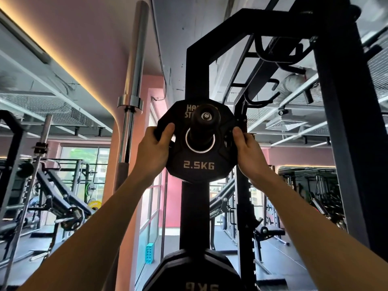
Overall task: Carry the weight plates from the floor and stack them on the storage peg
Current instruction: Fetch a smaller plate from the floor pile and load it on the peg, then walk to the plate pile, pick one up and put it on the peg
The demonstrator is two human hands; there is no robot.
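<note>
A black plate marked 2.5KG (198, 164) hangs on the black storage peg (206, 117) of a rack upright; the peg passes through its white-ringed centre hole. My left hand (154, 151) grips the plate's left edge, thumb on the front face. On the opposite edge my right hand (248, 150) holds it the same way. Both arms reach up and forward. A larger black plate (195, 274) sits lower on the same upright, at the bottom of the view.
The black rack upright (195, 70) rises behind the plate, with a thicker post (340, 122) at right. An upright chrome barbell (131, 106) stands left of the plate. Benches and other racks fill the gym floor on both sides. A teal block (149, 253) stands by the window.
</note>
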